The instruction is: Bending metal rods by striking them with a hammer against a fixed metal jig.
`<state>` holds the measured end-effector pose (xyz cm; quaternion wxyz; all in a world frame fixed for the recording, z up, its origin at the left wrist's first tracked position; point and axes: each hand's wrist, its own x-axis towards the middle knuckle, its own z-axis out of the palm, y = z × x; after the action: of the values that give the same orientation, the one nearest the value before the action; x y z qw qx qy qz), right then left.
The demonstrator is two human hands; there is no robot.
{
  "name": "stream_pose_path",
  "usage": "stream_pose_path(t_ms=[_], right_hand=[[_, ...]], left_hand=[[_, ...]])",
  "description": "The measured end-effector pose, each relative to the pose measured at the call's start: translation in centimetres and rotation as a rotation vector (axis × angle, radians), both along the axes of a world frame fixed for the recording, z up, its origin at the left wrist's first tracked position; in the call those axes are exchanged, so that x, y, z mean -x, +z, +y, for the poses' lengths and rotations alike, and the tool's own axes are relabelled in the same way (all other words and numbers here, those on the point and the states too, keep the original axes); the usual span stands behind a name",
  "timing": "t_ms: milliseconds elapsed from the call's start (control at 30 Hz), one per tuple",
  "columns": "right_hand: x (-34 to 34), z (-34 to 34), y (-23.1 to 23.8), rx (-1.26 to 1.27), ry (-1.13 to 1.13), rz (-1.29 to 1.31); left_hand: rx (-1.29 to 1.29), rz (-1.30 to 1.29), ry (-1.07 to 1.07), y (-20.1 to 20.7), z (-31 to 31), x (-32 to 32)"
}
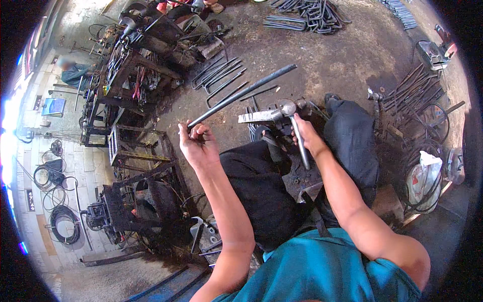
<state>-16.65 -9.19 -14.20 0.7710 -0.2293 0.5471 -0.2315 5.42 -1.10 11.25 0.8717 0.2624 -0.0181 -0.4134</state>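
My left hand (197, 143) grips the near end of a long dark steel rod (246, 92) that slants up and away to the right over the floor. My right hand (307, 136) is closed around the metal handle of a hammer (289, 111), whose head sits just above a flat grey metal piece (256, 117) lying across a small anvil-like block. My knees in black trousers (352, 136) flank the block. The rod and the hammer are apart.
A dark metal workbench (133, 75) heaped with tools stands at the upper left, with a seated person (75, 73) beyond it. Bent rods (221, 75) lie on the concrete floor, more (312, 15) at the top. Rods and wire coils (417, 100) crowd the right. Cable coils (63, 221) lie left.
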Motion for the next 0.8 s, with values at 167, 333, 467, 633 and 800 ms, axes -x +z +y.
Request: stream_pose_path(t_ms=[167, 333, 467, 633, 800], right_hand=[[-0.3, 0.1, 0.3, -0.075, -0.081, -0.114], [-0.8, -0.4, 1.1, -0.066, -0.095, -0.133], [-0.8, -0.8, 0.8, -0.085, -0.127, -0.199], [-1.0, -0.6, 0.2, -0.063, -0.177, -0.224], [-1.4, -0.5, 0.0, -0.049, -0.23, -0.198]], left_hand=[[-0.095, -0.148, 0.088, 0.0, -0.2, 0.5], [-0.308, -0.557, 0.229, 0.6, -0.4, 1.8], [-0.349, -0.669, 0.267, 0.8, -0.3, 2.4], [-0.327, -0.597, 0.22, 0.7, 0.1, 1.7], [-0.249, -0.508, 0.151, 0.2, 0.4, 0.7]])
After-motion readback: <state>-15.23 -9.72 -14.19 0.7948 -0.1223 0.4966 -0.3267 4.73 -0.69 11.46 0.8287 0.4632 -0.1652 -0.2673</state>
